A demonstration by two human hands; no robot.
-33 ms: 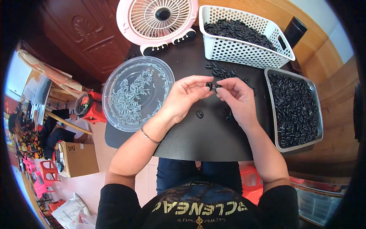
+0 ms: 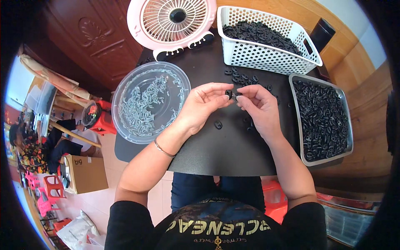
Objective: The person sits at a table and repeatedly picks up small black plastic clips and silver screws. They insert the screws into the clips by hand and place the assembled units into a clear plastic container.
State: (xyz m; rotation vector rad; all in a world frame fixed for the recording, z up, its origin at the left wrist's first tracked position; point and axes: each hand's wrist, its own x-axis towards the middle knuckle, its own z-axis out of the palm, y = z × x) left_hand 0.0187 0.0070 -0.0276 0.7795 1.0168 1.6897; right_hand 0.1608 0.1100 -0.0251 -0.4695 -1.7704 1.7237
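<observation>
My left hand pinches a small black ring-shaped part between thumb and forefinger over the black table. My right hand meets it from the right, its fingertips holding a tiny silvery pin against the part. To the left stands a clear round bowl with several small silvery metal pieces inside. Loose black parts lie just beyond my hands, and one more black part lies below them.
A white slotted basket of black parts stands at the back right, and a metal tray of the same parts at the right. A pink fan stands behind. On the floor at left are a red stool and a cardboard box.
</observation>
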